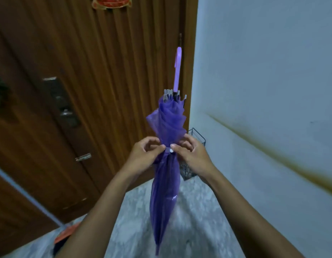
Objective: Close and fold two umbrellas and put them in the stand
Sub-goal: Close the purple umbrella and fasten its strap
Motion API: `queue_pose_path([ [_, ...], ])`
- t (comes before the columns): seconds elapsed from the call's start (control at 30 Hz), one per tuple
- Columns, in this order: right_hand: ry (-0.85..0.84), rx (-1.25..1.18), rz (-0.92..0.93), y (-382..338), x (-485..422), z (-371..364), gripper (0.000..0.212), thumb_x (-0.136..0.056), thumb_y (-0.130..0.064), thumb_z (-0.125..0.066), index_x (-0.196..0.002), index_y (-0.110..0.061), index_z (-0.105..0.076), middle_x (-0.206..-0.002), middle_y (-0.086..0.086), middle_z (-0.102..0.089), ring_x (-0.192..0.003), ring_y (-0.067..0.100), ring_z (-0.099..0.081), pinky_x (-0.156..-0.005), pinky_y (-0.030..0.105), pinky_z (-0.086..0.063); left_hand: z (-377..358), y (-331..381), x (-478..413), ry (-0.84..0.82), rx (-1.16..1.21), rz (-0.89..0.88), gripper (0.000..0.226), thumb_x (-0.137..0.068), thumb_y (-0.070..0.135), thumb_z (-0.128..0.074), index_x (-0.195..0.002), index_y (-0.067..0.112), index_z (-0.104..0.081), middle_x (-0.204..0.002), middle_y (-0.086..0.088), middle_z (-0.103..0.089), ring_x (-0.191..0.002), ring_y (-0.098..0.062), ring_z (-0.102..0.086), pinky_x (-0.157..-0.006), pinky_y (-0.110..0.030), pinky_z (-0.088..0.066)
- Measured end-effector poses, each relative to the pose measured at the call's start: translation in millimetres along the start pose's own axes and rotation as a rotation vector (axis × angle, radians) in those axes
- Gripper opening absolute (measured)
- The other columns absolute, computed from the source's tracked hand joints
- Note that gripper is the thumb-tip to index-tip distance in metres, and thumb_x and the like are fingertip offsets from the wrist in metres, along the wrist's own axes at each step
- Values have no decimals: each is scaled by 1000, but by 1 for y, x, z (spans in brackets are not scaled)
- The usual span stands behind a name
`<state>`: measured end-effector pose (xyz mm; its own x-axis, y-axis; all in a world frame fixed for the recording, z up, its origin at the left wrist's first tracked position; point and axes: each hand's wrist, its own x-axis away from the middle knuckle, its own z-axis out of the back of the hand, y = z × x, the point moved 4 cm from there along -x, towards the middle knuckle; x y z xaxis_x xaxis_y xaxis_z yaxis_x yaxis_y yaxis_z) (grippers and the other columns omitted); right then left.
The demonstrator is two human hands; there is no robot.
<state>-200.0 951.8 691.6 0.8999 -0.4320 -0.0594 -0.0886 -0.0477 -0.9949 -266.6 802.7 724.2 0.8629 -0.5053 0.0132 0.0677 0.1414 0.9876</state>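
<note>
A closed purple umbrella [165,192] is held upright over the marble floor [195,207], its tip nearest and pointing down, its folds smooth and gathered. At its waist the left hand [144,155] and right hand [193,155] grip it, fingers curled behind, thumbs pinching the snap strap [169,150]. Beyond them the fabric is ruffled, with grey rib tips and a lilac handle [177,71]. Further right a black wire stand [198,138] sits by the wall; what it holds is unclear.

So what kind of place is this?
Probably a home's entryway: a ribbed brown wooden door with a metal lock plate, and a black wire umbrella stand in the corner beside it, behind the purple plastic umbrella.
</note>
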Motion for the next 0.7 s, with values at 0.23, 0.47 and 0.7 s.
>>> queue_pose_path([
  [0.23, 125, 54, 29, 19, -96, 68, 44, -86, -9, -72, -128, -4, -57, -92, 0, -71, -73, 3, -66, -65, 19, -49, -63, -1, -122, -121, 14, 41, 21, -91, 6, -63, -108, 17, -57, -87, -3, -69, -79, -16, -63, -72, -30, -52],
  [0.47, 240, 139, 38, 36, -237, 105, 36, -88, -10, -71, -122, -8, -60, -71, -14, -67, -64, 1, -61, -65, 21, -49, -88, -13, -288, -187, 75, 32, 34, -89, 18, -68, -120, 16, -53, -97, -4, -72, -87, -18, -69, -79, -39, -58],
  [0.7, 386, 189, 50, 53, -366, 147, 38, -89, -8, -69, -125, -8, -58, -100, 7, -73, -83, 10, -70, -75, 23, -56, -134, -24, -439, -201, 59, -11, 30, -88, 16, -68, -115, 14, -55, -79, 4, -68, -56, 2, -66, -53, -15, -52],
])
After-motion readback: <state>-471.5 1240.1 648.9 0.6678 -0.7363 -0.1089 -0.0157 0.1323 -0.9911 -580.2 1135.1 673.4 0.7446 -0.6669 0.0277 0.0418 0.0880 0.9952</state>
